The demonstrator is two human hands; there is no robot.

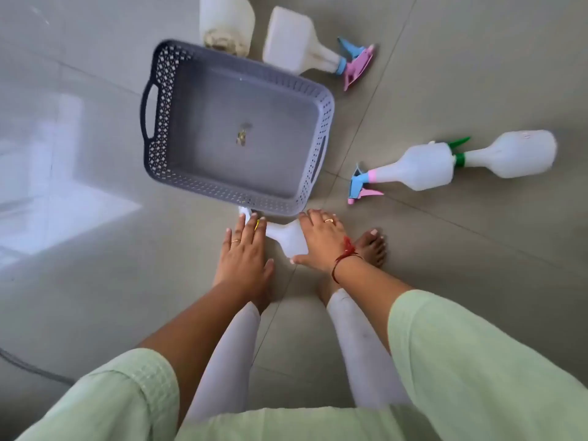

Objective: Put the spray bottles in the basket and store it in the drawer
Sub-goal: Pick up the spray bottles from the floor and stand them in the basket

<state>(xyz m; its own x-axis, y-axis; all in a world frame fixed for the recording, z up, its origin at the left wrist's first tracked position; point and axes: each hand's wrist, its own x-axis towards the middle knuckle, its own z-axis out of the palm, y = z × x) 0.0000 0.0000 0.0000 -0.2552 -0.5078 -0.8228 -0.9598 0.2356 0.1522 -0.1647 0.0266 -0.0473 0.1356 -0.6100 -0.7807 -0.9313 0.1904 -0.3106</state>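
A grey perforated basket [159, 122] stands on the tiled floor with no bottles inside. Just below its near rim lies a white spray bottle [286, 238]. My right hand [321, 241] is wrapped over the bottle's body. My left hand [245, 249] rests flat over its nozzle end, fingers apart. Other white spray bottles lie around: one with a pink and blue trigger [296, 43] behind the basket, one with a pink and blue trigger [420, 168] to the right, one with a green trigger [515, 154] beyond it, and a bottle [226, 20] at the top.
My bare feet [372, 246] and legs in light trousers stand just behind the hands. A bright patch of reflected light [63, 192] lies on the floor at the left. A dark cable [28, 367] runs along the floor at the lower left.
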